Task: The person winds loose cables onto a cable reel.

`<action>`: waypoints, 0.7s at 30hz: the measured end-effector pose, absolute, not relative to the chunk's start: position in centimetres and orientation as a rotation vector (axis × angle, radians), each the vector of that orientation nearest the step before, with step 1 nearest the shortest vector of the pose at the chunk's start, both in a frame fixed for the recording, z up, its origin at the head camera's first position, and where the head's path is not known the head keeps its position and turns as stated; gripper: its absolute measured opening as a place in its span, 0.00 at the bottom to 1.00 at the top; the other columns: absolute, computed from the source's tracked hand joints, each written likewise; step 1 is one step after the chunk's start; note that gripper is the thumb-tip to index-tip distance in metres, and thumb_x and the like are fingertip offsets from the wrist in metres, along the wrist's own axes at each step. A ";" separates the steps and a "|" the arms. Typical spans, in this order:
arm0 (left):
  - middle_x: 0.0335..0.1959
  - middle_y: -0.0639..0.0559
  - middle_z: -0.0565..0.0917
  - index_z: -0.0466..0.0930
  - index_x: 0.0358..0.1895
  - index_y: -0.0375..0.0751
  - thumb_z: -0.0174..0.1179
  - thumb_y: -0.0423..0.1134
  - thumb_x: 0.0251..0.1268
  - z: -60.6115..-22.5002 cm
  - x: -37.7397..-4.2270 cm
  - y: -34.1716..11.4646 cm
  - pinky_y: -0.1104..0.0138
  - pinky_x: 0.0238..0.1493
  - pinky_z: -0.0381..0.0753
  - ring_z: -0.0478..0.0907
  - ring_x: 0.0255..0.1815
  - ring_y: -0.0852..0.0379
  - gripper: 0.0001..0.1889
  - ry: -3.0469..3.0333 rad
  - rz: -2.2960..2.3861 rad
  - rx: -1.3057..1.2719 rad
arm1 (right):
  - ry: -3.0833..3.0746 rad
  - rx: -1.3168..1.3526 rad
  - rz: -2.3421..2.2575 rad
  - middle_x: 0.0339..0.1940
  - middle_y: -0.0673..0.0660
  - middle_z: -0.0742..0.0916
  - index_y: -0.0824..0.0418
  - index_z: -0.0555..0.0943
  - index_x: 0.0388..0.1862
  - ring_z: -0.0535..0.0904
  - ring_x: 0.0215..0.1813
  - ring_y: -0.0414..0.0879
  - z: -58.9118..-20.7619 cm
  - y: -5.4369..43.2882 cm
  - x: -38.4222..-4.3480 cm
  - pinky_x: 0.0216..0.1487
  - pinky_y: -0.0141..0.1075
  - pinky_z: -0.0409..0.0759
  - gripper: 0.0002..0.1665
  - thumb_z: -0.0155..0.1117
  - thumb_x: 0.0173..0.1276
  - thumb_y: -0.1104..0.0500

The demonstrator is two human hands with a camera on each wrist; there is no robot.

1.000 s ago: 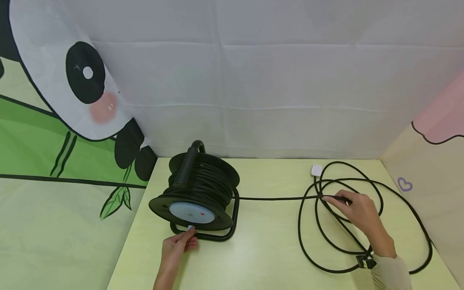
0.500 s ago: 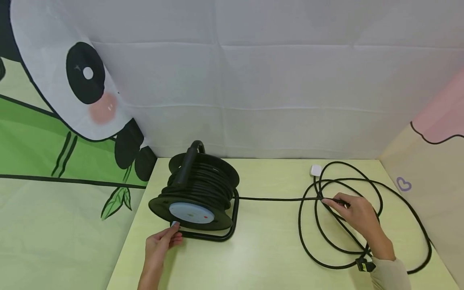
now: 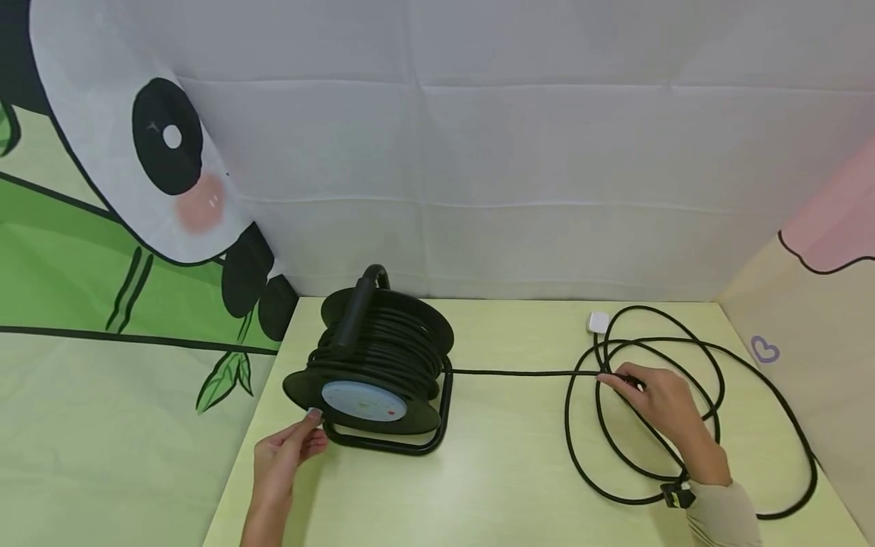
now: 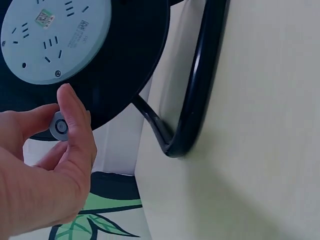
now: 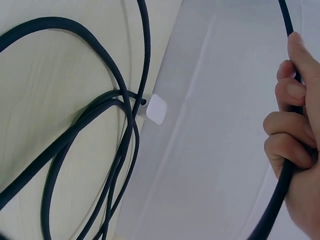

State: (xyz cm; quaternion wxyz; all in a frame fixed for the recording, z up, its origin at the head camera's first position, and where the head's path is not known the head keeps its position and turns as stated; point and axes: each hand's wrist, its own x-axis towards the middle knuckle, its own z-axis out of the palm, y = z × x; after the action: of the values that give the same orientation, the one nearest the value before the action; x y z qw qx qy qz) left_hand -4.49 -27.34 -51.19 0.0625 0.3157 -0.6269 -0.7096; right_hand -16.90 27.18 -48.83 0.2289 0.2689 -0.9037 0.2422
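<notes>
A black cable reel [image 3: 376,357] with a pale blue socket face [image 3: 364,401] stands on its tube frame at the left of the table. My left hand [image 3: 283,456] pinches a small grey crank knob [image 4: 59,126] at the reel's lower left rim, between thumb and fingers. From the reel's right side the black cable [image 3: 513,373] runs straight across to my right hand [image 3: 659,403]. In the right wrist view that hand's fingers curl round the cable. Loose loops of cable lie around and beneath the right hand, with a white plug [image 3: 598,322] behind them.
The reel's black tube foot [image 3: 386,447] rests on the pale wooden table [image 3: 506,471]. A white cloth backdrop [image 3: 513,190] rises at the back edge, with printed cloth on both sides. A black strap device [image 3: 677,496] sits at the right wrist.
My left hand has moved left and slightly up along the reel's rim with the knob, as the flange turns. The right hand has shifted a little left, still holding the cable.
</notes>
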 end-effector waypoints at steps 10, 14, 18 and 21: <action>0.24 0.50 0.88 0.89 0.40 0.28 0.71 0.49 0.67 -47.6 -4.4 -28.0 0.67 0.36 0.90 0.87 0.25 0.58 0.21 -1.920 -2.054 0.937 | -2.628 0.667 0.739 0.19 0.39 0.80 0.56 0.88 0.35 0.58 0.17 0.30 -48.1 25.7 -16.5 0.19 0.29 0.61 0.06 0.79 0.61 0.57; 0.22 0.50 0.87 0.88 0.39 0.25 0.71 0.47 0.67 -46.1 -4.3 -28.0 0.67 0.35 0.90 0.87 0.23 0.58 0.21 -1.900 -2.043 0.885 | -2.695 0.647 0.765 0.20 0.40 0.80 0.57 0.88 0.37 0.59 0.17 0.31 -48.0 25.6 -16.4 0.20 0.29 0.62 0.07 0.76 0.66 0.56; 0.21 0.49 0.87 0.88 0.38 0.24 0.71 0.45 0.67 -44.8 -4.1 -27.7 0.66 0.34 0.90 0.86 0.22 0.58 0.20 -1.890 -2.037 0.855 | -2.721 0.619 0.786 0.22 0.43 0.83 0.60 0.88 0.40 0.60 0.17 0.31 -47.7 25.8 -16.2 0.20 0.30 0.64 0.09 0.75 0.67 0.56; 0.21 0.50 0.87 0.88 0.37 0.27 0.71 0.44 0.67 -43.9 -4.1 -27.5 0.66 0.33 0.90 0.86 0.21 0.57 0.17 -1.884 -2.030 0.845 | -2.706 0.620 0.797 0.24 0.45 0.85 0.61 0.88 0.40 0.62 0.18 0.31 -47.5 25.9 -16.0 0.22 0.30 0.66 0.09 0.75 0.67 0.56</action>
State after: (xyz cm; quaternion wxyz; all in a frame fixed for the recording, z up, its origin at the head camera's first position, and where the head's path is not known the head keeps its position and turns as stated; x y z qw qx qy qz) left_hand -4.06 -27.49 -43.90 0.1225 0.2896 -0.6457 -0.6958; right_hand -16.04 25.93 -47.51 0.1262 0.2130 -0.9294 0.2736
